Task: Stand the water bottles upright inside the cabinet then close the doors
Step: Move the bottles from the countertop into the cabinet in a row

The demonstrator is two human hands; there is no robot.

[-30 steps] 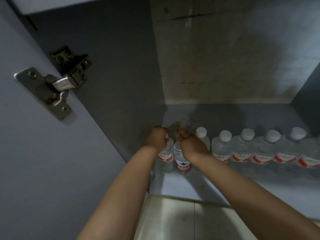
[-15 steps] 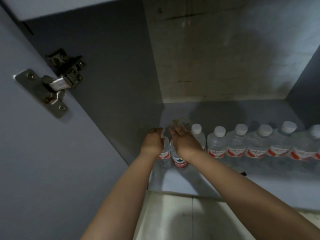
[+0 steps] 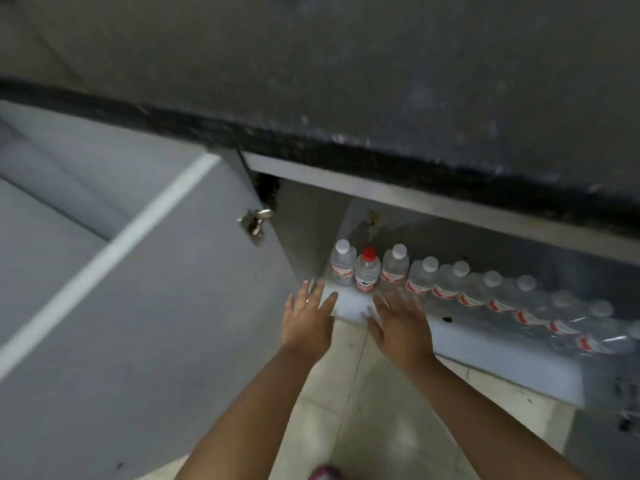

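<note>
Your left hand and right hand hover with fingers spread, holding nothing, at the cabinet floor's front-left corner. The water bottles stand upright; they likely squash and slip, so grip mid-body. The left door looks stiff: push near its free edge.

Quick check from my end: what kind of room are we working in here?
Probably a kitchen or pantry, though I can't be sure. A dark countertop overhangs a low grey cabinet whose hinged door stands open, a row of water bottles lines its shelf, and the floor is pale tile.

Bottles inside cabinet, row
</note>
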